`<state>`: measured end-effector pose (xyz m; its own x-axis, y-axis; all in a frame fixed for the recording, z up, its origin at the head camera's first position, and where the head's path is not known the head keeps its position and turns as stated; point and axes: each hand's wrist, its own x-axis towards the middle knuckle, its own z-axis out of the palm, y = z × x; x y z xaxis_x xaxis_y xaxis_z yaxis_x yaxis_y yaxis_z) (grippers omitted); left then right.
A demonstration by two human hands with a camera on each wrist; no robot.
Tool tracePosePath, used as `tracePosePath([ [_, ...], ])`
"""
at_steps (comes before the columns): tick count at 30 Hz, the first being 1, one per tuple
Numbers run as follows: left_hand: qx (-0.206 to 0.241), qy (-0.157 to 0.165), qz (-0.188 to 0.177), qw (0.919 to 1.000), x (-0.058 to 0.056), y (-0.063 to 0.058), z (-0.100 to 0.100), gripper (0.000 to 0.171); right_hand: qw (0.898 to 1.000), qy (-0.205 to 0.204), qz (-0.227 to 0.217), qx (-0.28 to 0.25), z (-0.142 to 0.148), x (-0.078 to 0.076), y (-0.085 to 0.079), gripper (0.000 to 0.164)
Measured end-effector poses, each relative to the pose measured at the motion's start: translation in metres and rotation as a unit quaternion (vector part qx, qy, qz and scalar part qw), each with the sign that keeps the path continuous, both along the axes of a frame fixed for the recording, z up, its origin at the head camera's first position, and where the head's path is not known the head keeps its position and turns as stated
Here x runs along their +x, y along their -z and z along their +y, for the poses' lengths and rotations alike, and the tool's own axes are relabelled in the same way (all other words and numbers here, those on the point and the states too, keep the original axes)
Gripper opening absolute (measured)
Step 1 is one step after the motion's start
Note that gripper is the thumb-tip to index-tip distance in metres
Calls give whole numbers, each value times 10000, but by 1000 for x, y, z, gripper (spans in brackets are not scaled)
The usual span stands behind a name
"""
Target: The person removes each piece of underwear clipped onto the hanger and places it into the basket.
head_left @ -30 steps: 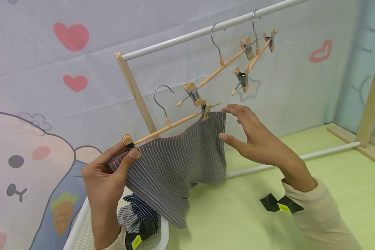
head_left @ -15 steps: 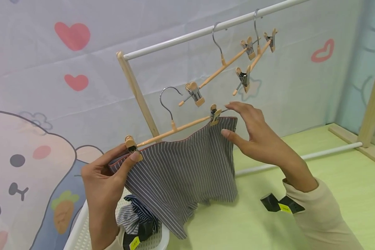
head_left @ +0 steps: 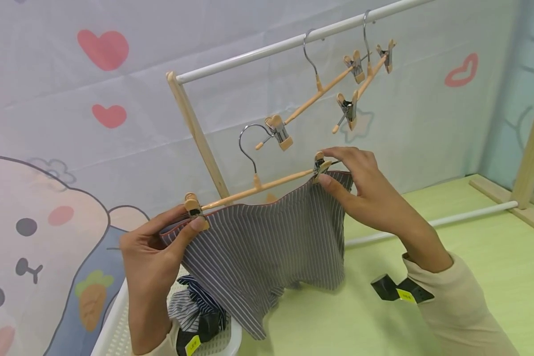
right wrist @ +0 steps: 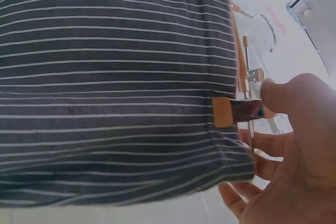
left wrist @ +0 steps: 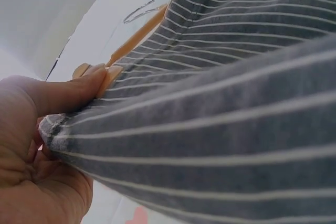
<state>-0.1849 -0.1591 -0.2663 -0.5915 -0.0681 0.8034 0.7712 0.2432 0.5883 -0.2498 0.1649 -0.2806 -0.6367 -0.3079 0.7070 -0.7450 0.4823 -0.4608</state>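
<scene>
Grey shorts (head_left: pixel 267 242) with white stripes and a reddish waistband edge hang from a peach clip hanger (head_left: pixel 276 182), a clip near each end of the waist. My left hand (head_left: pixel 153 252) pinches the left clip (head_left: pixel 195 207) and waistband corner between thumb and fingers; the left wrist view shows the thumb (left wrist: pixel 79 87) over the clip. At the other end, my right hand (head_left: pixel 360 190) holds the right clip (head_left: pixel 321 165) between thumb and fingers. In the right wrist view, that clip's tip (right wrist: pixel 222 112) lies over the waistband. The hanger's metal hook (head_left: pixel 244 141) points up, off the rail.
A white rail (head_left: pixel 258 53) on a wooden frame holds two bare clip hangers (head_left: pixel 313 101) behind my hands. At lower left stands a white basket (head_left: pixel 235 336) with striped clothes (head_left: pixel 187 306) in it. Below is a pale green tabletop (head_left: pixel 320 321); a lower white bar (head_left: pixel 471 215) crosses it.
The hanger and shorts have shifted right and the cloth is more spread out. My right hand has gone from the waistband's corner onto the right clip; the left hand keeps its hold.
</scene>
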Motion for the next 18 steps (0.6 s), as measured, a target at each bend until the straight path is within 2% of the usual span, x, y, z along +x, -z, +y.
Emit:
tracePosePath([
  [9, -111, -9, -83, 9999, 1, 0, 3, 29, 9981, 33, 236, -572, 0, 1, -2, 29],
  [18, -106, 291, 73, 9995, 0, 2, 1, 29, 9955, 52, 111, -936, -1, 6, -2, 26],
])
